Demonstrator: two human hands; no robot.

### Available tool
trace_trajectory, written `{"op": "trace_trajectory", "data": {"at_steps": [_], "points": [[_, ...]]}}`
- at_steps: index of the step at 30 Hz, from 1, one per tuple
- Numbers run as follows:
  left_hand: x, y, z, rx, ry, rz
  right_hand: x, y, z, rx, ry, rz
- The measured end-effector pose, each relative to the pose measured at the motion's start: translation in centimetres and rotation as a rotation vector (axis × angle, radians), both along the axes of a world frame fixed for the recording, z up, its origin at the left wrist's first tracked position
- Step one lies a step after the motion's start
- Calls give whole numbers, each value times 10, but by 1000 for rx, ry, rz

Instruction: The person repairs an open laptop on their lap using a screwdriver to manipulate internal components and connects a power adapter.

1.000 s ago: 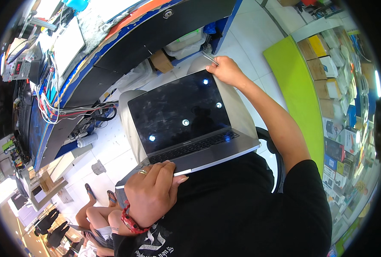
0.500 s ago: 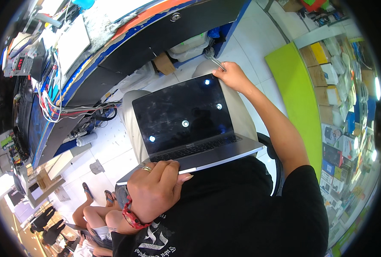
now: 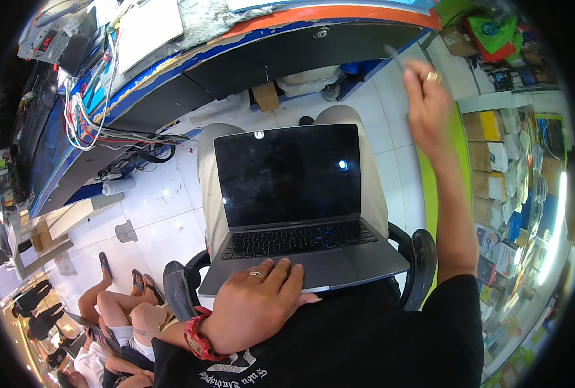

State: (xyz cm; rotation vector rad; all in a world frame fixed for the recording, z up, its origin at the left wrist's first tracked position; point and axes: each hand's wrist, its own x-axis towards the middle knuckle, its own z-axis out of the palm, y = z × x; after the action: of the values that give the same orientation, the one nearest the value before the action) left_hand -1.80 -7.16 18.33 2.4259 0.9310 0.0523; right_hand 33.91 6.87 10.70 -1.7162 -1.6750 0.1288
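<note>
A dark grey laptop [image 3: 365,260] rests open on my lap, its black screen [image 3: 287,178] dark and showing reflected lights. My left hand [image 3: 258,297] grips the front edge of the laptop, the fingers lying on the palm rest left of the trackpad and the thumb at the front rim. Away from the laptop, to its upper right, my right hand [image 3: 426,107] is raised with the fingers closed. From it sticks out a slim silver tool that looks like tweezers [image 3: 394,55], smeared by motion.
A workbench [image 3: 235,61] with an orange edge and dark front runs across the far side. Cables [image 3: 84,126] hang off it at the left. Chair armrests [image 3: 422,268] flank me. A glass display case [image 3: 494,194] stands right. Another person sits at lower left [image 3: 122,310].
My right hand has let go of the screen's top corner and swung up and right with the tool. The laptop now sits more level, and my left hand stays at its front edge.
</note>
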Motion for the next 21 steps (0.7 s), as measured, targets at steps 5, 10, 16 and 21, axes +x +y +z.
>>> {"op": "trace_trajectory", "data": {"at_steps": [5, 10, 16, 21], "points": [[-5, 0, -4, -29, -40, -43, 10, 115, 39, 337, -402, 128], [-10, 1, -5, -55, -58, -45, -15, 189, 47, 330, -356, 303], [-11, 2, -5, -88, -26, -30, -9, 228, 16, 335, -493, 227], [-11, 6, -7, -102, -31, -33, -13, 176, 26, 557, -606, 194]]}}
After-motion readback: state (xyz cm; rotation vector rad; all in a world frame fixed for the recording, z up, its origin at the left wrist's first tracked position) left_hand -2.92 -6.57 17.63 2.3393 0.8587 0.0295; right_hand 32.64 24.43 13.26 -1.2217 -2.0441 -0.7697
